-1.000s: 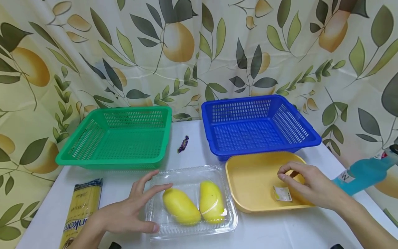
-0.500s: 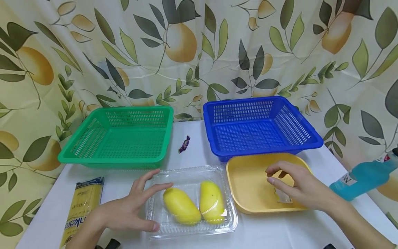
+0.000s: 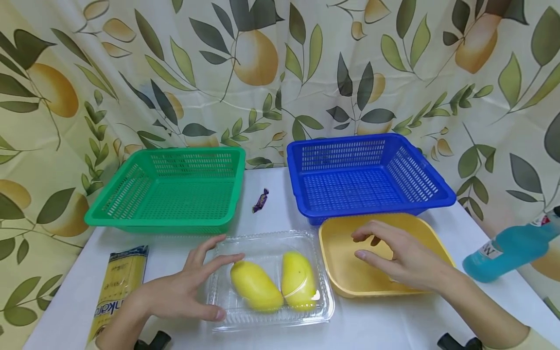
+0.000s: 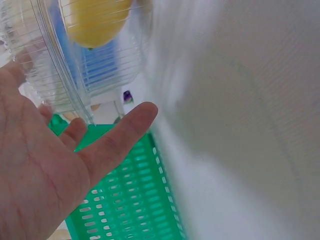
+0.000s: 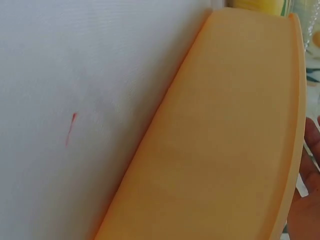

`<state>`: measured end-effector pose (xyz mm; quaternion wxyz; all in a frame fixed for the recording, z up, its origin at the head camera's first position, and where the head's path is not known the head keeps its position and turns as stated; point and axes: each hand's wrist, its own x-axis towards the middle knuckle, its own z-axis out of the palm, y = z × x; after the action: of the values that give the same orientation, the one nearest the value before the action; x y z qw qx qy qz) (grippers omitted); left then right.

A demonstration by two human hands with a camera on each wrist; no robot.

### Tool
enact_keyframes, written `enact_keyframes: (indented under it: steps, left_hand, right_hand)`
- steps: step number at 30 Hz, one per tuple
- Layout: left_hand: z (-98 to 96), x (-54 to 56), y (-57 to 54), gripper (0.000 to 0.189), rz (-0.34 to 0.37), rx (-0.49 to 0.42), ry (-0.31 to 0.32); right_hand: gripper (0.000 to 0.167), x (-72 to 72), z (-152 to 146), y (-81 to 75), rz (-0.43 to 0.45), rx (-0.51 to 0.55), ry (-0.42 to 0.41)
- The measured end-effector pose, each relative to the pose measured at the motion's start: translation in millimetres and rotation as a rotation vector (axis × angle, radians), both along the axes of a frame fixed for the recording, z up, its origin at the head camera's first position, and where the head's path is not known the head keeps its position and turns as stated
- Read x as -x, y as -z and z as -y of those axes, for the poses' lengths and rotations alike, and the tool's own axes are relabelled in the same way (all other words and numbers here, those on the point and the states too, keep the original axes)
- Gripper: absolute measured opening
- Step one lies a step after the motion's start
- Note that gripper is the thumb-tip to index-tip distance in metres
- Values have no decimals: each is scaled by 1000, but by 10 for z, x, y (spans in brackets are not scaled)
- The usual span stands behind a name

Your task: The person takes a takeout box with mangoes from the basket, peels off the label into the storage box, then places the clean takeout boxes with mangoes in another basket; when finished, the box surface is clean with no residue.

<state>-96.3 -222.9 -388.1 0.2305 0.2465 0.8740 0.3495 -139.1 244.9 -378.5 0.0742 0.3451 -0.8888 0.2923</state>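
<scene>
A clear plastic container (image 3: 262, 245) lies at the front middle, with a left mango (image 3: 256, 287) and a right mango (image 3: 298, 279) inside. My left hand (image 3: 183, 287) is at its left side, fingers spread and thumb near the front corner; the left wrist view shows the palm beside the ribbed wall. Over the yellow tray (image 3: 343, 272) hovers my right hand (image 3: 400, 257), fingers loosely bent, nothing visible between them. In the right wrist view, the tray's outer wall (image 5: 225, 110) hides most of that hand. The small printed packet in the tray is now almost wholly covered by the right hand.
At the back stand a green basket (image 3: 192, 204) and a blue basket (image 3: 350, 189), with a wrapped candy (image 3: 260, 201) between them. A pasta pack (image 3: 120, 287) lies at left. A bottle of blue drink (image 3: 509, 250) is at right, beyond the tray.
My right hand has moved left across the tray, covering the packet that showed earlier. The left hand and the container have stayed in place.
</scene>
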Motion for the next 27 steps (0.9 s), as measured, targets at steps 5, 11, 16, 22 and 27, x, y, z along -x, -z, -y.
enact_keyframes:
  steps: [5, 11, 16, 22, 27]
  left_hand:
    - [-1, 2, 14, 87, 7, -5, -10]
    - [-1, -1, 11, 87, 11, -9, -9]
    - [0, -3, 8, 86, 23, -18, -19]
    - [-4, -19, 12, 87, 23, -24, -29]
    - [-6, -33, 8, 86, 4, -28, -32]
  right_hand:
    - [31, -5, 81, -3, 24, 21, -21]
    - [43, -1, 164, 39, 19, 69, -79]
    - [51, -1, 270, 48, 47, 75, -100]
    - [57, -6, 379, 71, 85, 66, -128]
    - [64, -28, 438, 88, 95, 54, -153]
